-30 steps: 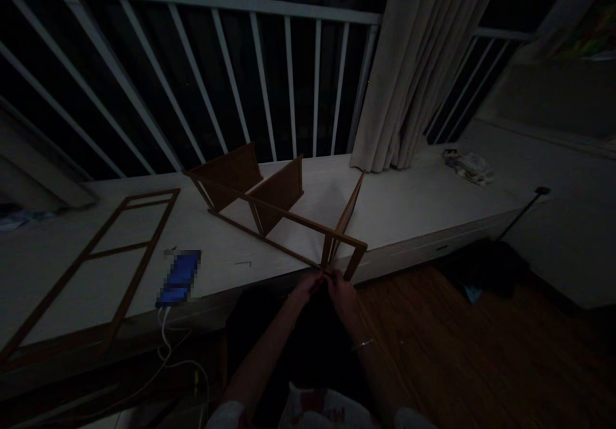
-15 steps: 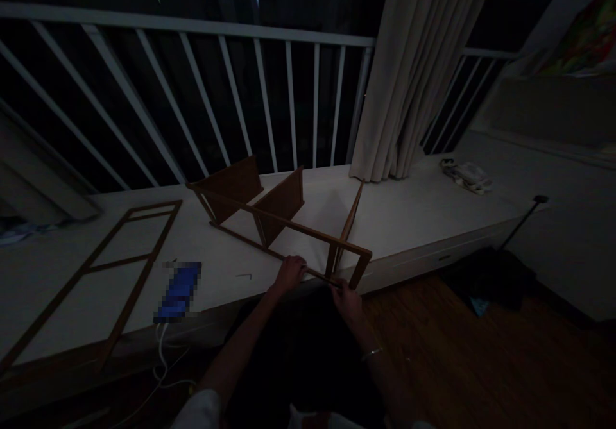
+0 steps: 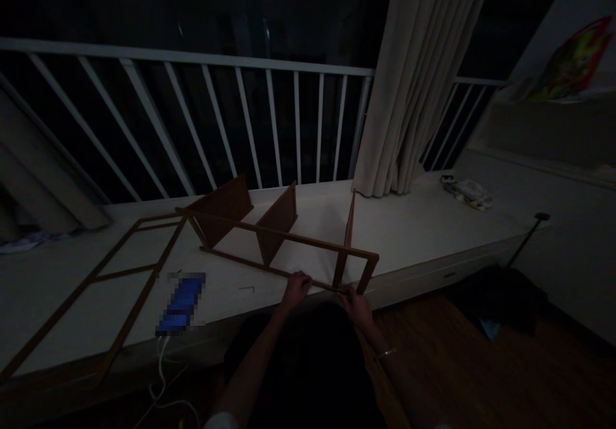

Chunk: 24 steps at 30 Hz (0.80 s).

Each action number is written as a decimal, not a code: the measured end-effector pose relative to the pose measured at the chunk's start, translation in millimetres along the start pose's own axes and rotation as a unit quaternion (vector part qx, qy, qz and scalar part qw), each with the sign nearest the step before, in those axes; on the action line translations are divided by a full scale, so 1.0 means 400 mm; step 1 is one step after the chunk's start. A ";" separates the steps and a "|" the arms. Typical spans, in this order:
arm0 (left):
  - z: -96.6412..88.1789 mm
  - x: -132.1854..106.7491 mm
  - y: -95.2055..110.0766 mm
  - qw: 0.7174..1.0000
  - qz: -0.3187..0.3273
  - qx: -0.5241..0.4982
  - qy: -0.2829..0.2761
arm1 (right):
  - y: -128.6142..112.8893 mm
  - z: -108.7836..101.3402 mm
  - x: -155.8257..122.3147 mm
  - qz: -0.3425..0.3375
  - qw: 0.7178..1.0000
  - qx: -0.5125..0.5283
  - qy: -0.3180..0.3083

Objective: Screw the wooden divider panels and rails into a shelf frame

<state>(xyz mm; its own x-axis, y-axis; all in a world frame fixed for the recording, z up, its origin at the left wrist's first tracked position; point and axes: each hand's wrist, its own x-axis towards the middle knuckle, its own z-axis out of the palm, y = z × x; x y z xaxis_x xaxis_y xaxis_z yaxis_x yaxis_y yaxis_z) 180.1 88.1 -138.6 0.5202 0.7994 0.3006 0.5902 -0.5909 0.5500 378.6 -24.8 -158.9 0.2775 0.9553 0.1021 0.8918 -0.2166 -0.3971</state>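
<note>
A brown wooden shelf frame (image 3: 308, 240) lies on its side on the white window ledge, with several boards standing up from it. My left hand (image 3: 295, 291) is closed around its near rail, left of the crosspiece. Farther right, my right hand (image 3: 357, 307) grips the same rail close to where the crosspiece meets it; its fingertips are dim, and I cannot make out any small part in them. A hex key (image 3: 247, 288) lies on the ledge left of my left hand. A second wooden frame (image 3: 126, 270) rests flat at the left.
A phone with a blurred blue screen (image 3: 181, 304) and a white cable (image 3: 161, 365) lies near the ledge's front edge. White railing (image 3: 269, 121) and a curtain (image 3: 385, 127) stand behind. Cloth (image 3: 466, 192) lies at the right; a dark heap (image 3: 500, 297) is on the wooden floor.
The view has tilted up a little, so everything sits lower in the picture. The shelf frame has turned slightly, its right end shifting right; both hands stay on its near rail.
</note>
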 end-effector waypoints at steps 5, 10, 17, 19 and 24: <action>-0.005 -0.005 -0.018 0.999 -0.026 -0.018 0.032 | -0.027 -0.009 0.016 -0.016 1.000 -0.023 -0.012; 0.009 0.006 -0.030 0.994 -0.053 -0.037 0.084 | -0.058 -0.027 0.035 -0.001 0.997 -0.072 -0.022; -0.006 0.030 -0.048 0.994 -0.072 -0.039 0.068 | -0.091 -0.050 0.088 -0.006 0.994 -0.101 -0.038; -0.011 0.039 -0.055 0.994 -0.082 -0.035 0.064 | -0.099 -0.050 0.103 -0.006 0.994 -0.102 -0.036; -0.016 0.056 -0.080 0.993 -0.089 -0.032 0.065 | -0.111 -0.049 0.143 -0.025 0.994 -0.097 -0.039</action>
<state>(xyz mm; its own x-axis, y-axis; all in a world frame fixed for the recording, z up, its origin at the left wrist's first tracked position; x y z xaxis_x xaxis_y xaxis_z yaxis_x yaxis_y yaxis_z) 168.9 125.8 -144.6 0.3246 0.9002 0.2902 0.6229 -0.4343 0.6506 361.7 35.6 -117.7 0.2085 0.9771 0.0435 0.9581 -0.1951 -0.2096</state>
